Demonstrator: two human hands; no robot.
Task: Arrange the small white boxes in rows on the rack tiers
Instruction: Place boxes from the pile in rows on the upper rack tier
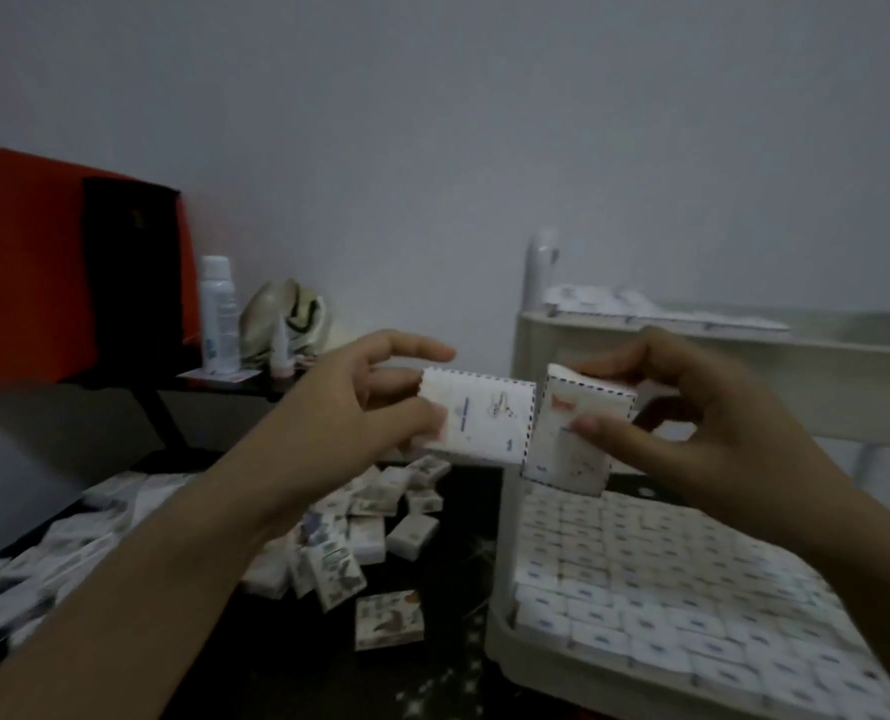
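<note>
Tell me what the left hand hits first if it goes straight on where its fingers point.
The white dashed-edged box pinched in the right hand; the flat white box the left hand holds leads, and looks almost against it, though depth is unclear.

Dim and grey all over, cool in cast, grainy, low in contrast. Lit softly and evenly, from no lamp in view; palest on the plain grey-white wall [484, 122] behind the cream plastic rack [497, 636]. Deep in shadow left of the rack, across the dark patterned surface [432, 683] and the red-and-black boxy object [16, 262]. Smeared by motion on the small white cardboard boxes [479, 423] held above the rack, too soft for reading the print. Bowed and blurred by the wide lens toward the edges, far from the rack.
</note>
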